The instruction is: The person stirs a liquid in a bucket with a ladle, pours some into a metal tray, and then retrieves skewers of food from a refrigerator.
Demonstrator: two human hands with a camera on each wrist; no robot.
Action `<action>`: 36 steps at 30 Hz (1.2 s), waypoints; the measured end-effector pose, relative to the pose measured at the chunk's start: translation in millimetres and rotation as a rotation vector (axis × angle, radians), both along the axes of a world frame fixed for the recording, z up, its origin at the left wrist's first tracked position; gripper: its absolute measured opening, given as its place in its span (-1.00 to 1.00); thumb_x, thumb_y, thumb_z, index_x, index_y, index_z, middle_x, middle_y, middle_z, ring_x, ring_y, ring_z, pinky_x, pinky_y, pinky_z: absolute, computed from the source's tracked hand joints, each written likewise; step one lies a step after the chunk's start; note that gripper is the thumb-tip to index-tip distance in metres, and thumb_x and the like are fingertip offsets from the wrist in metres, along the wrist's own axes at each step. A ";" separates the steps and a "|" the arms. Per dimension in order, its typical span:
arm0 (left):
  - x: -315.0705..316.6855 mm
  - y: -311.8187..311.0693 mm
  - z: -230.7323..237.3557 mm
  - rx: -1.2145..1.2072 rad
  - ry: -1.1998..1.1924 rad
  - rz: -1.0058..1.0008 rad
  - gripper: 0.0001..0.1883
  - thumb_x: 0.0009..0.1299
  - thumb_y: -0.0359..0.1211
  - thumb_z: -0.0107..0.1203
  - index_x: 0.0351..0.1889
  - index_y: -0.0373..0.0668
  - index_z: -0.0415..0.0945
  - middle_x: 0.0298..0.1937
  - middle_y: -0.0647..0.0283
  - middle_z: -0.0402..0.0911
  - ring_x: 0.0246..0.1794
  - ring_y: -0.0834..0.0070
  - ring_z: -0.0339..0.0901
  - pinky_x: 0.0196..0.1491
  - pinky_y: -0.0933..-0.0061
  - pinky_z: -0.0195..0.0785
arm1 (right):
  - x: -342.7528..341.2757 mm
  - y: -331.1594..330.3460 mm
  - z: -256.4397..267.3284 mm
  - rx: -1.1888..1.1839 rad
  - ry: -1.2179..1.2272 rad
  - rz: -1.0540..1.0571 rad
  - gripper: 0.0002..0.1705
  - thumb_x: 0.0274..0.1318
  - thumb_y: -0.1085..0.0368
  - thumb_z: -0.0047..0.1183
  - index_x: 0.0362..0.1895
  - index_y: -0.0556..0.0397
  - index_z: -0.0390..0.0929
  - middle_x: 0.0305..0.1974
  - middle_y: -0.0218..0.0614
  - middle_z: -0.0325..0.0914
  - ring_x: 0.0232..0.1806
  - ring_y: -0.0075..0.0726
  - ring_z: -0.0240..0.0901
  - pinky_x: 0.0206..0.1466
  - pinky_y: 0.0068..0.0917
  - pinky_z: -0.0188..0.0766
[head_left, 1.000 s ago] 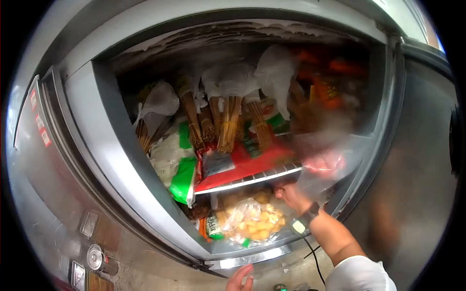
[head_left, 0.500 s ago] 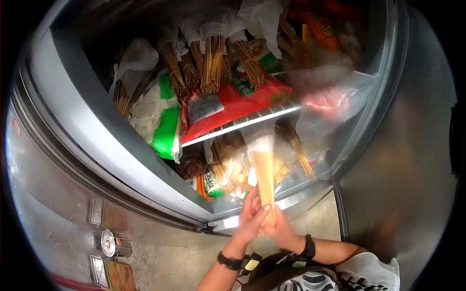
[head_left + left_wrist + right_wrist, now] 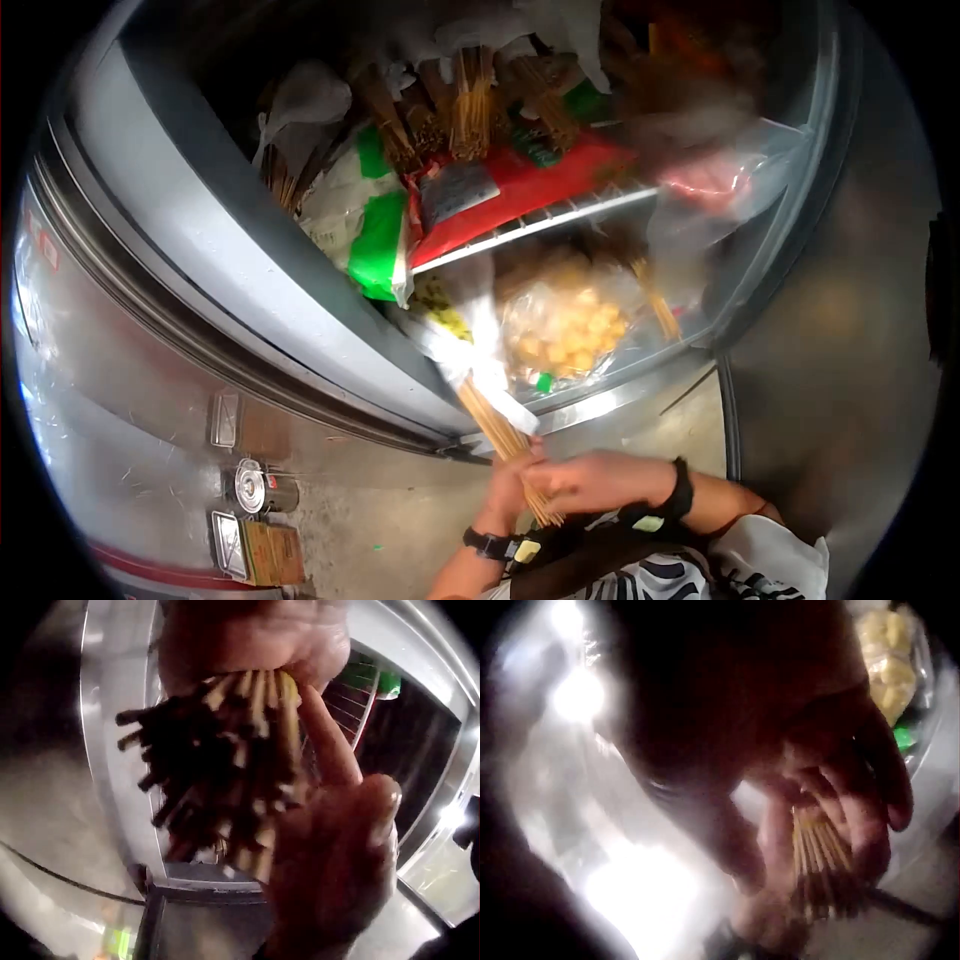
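A bundle of thin sticks [image 3: 490, 415] slants down from a white plastic bag [image 3: 482, 365] at the open cabinet's front edge. My left hand [image 3: 508, 488] grips the bundle near its bare ends; in the left wrist view, curled left fingers [image 3: 255, 645] surround the sticks [image 3: 259, 787], whose ends face the camera. My right hand [image 3: 600, 478] lies against it, its fingers bent round the side of the bundle. The right wrist view shows the right hand [image 3: 757, 727] dark and close, with its fingers beside the sticks [image 3: 817, 859]. What the bag holds is hidden.
A wire shelf [image 3: 540, 228] holds a red package [image 3: 520, 195], a green-and-white bag [image 3: 378, 245] and more stick bundles. Below lie a clear bag of yellowish pieces [image 3: 570, 325] and another bundle [image 3: 655, 300]. The open door [image 3: 860, 330] stands at right; a can [image 3: 262, 488] is at lower left.
The right hand came out of the lower compartment, and both hands took hold of a bundle. Since then its bagged end has swung left and its bare ends have moved down towards the body.
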State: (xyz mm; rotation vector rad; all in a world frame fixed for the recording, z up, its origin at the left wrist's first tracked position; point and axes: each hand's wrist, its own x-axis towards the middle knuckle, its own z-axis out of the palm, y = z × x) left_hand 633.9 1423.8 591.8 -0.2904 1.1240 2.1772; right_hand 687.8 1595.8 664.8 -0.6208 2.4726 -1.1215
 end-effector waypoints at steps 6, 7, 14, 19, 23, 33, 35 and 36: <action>43.2 2.0 -6.0 0.240 -0.055 -0.340 -0.76 0.30 -0.42 0.03 -0.10 -0.21 0.33 -0.60 0.36 0.25 -0.67 0.61 0.16 -0.58 0.55 0.08 | -38.8 15.5 16.9 -0.349 0.252 -0.643 -0.43 -0.11 0.10 0.28 -0.05 0.12 0.40 -0.34 -0.26 0.49 -0.48 -0.31 0.42 -0.39 -0.42 0.40; 47.6 5.3 -5.2 0.215 -0.019 -0.351 -0.78 0.30 -0.41 0.04 -0.13 -0.22 0.34 -0.60 0.36 0.26 -0.66 0.60 0.18 -0.57 0.54 0.10 | -38.6 10.5 20.1 -0.257 0.304 -0.726 -0.51 -0.12 0.13 0.29 -0.15 0.10 0.41 -0.41 -0.27 0.45 -0.48 -0.30 0.40 -0.39 -0.42 0.38; 48.0 15.1 -2.0 -0.009 0.051 -0.257 -0.88 0.33 -0.43 0.04 -0.25 -0.23 0.37 -0.54 0.31 0.36 -0.60 0.54 0.33 -0.51 0.48 0.23 | -23.1 4.3 -2.9 0.019 0.229 -0.721 -0.54 -0.11 0.00 0.27 -0.52 0.06 0.33 -0.62 -0.19 0.39 -0.57 0.00 0.41 -0.51 -0.24 0.34; 48.5 17.9 1.5 -0.003 0.070 -0.249 -0.90 0.34 -0.46 0.02 -0.25 -0.24 0.35 -0.52 0.30 0.36 -0.59 0.53 0.33 -0.51 0.49 0.24 | -28.4 0.9 9.4 0.002 0.391 -0.847 -0.68 0.03 0.10 0.15 -0.48 0.06 0.40 -0.60 -0.17 0.43 -0.54 0.00 0.44 -0.52 -0.22 0.34; 50.4 17.8 -1.2 -0.049 0.075 -0.253 -0.88 0.34 -0.47 0.01 -0.22 -0.25 0.33 -0.48 0.27 0.37 -0.58 0.52 0.32 -0.50 0.48 0.25 | -38.4 -3.2 12.8 -0.011 0.644 -0.742 -0.72 0.06 0.13 0.11 -0.46 0.06 0.41 -0.60 -0.13 0.44 -0.52 0.01 0.45 -0.51 -0.22 0.35; 53.2 18.3 -14.5 -0.045 0.327 -0.273 -0.77 0.46 -0.25 -0.09 -0.11 -0.23 0.34 -0.43 0.26 0.40 -0.59 0.51 0.35 -0.50 0.50 0.25 | -14.2 -1.4 63.7 -0.681 -0.242 -0.166 -0.78 0.24 0.23 -0.03 -0.37 0.13 0.46 -0.55 -0.38 0.39 -0.48 -0.54 0.29 -0.40 -0.55 0.25; 51.4 15.3 -10.1 0.018 0.146 -0.265 -0.73 0.49 -0.18 -0.14 -0.12 -0.21 0.33 -0.38 0.26 0.41 -0.56 0.50 0.36 -0.50 0.50 0.25 | -24.7 30.5 36.1 -0.980 -0.375 -0.178 -0.81 0.24 0.25 -0.03 -0.33 0.11 0.49 -0.50 -0.40 0.40 -0.45 -0.55 0.32 -0.37 -0.58 0.27; 51.6 14.8 -9.8 0.019 0.145 -0.254 -0.73 0.49 -0.18 -0.14 -0.12 -0.21 0.33 -0.38 0.26 0.41 -0.56 0.50 0.36 -0.50 0.50 0.25 | -32.1 38.0 31.1 -1.281 -0.518 -0.184 -0.84 0.23 0.27 -0.03 -0.29 0.09 0.51 -0.45 -0.42 0.42 -0.41 -0.56 0.34 -0.33 -0.60 0.29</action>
